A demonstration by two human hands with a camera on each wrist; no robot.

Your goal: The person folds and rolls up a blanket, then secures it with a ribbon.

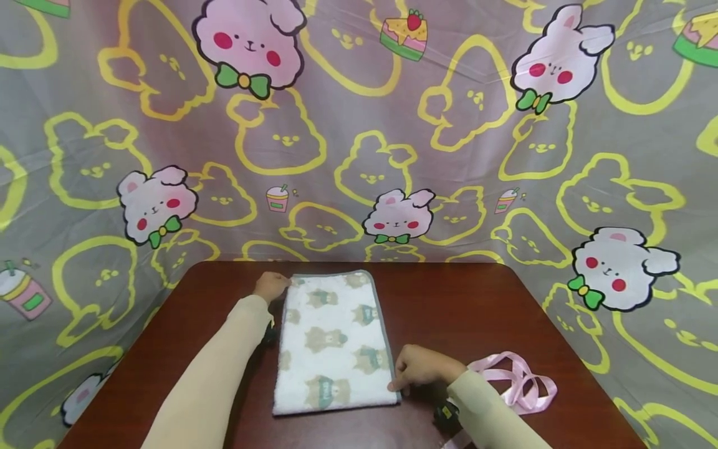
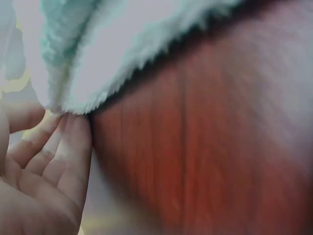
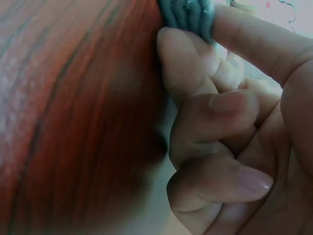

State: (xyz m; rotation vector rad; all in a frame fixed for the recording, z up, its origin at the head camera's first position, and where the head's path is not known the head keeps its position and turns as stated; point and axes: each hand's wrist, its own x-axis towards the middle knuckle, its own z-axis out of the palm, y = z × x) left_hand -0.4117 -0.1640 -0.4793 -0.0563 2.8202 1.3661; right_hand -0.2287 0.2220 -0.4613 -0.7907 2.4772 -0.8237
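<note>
Right hand, lower centre of frame, pinched the folded towel at its near right corner. Left hand, farther up, seemingly gripped the far left corner. Both corners wanted even tension, edges aligned.

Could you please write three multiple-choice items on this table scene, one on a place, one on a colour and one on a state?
1. Where does the pink satin ribbon lie on the dark red-brown wooden table?
A. by the right hand
B. by the left hand
C. on the towel

2. What colour is the edging of the white fluffy bear-print towel?
A. red
B. grey
C. yellow

3. How does the towel lie?
A. rolled up
B. hanging off the table
C. flat, folded

Answers: 1 A, it lies right of that hand; 2 B, grey trim shows; 3 C, it lies flat with layered edges.
</note>
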